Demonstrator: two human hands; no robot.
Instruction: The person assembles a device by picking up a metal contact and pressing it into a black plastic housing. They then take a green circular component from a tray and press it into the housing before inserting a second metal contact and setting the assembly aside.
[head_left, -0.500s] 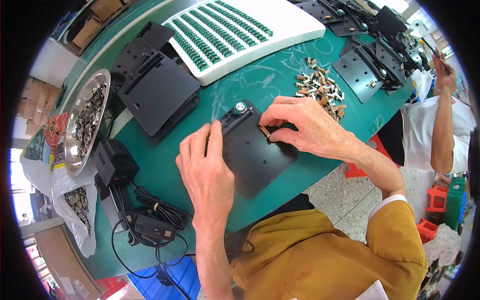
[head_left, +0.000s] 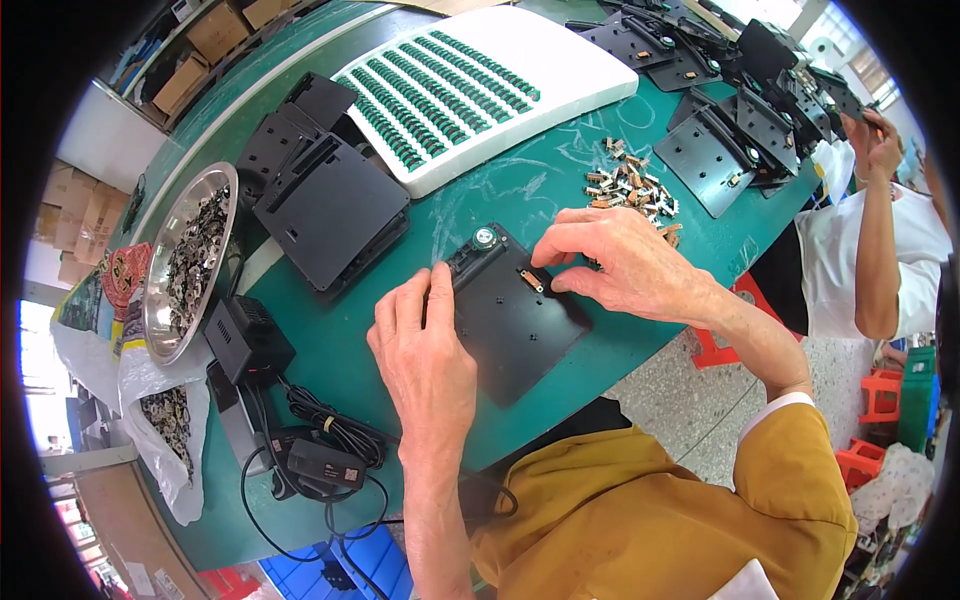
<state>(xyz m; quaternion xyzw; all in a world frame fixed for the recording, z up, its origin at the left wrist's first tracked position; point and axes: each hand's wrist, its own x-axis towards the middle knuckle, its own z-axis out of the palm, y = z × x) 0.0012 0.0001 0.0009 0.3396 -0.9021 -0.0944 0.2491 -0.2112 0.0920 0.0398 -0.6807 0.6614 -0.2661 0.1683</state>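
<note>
Evidently the right hand (head_left: 630, 264), grip apart, is beside a small part (head_left: 532, 282) on the black plate (head_left: 512, 358); the left hand (head_left: 425, 350) has an unclear grip.

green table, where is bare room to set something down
Between the white foam tray and the nearest black panel; also between the stacked black plates, left hand and coiled cables. Crowded: the far right, with overlapping black panels.

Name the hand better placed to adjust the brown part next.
Probably the right hand: it is beside the small brown part, while the left hand is at the left edge of the black plate.
</note>
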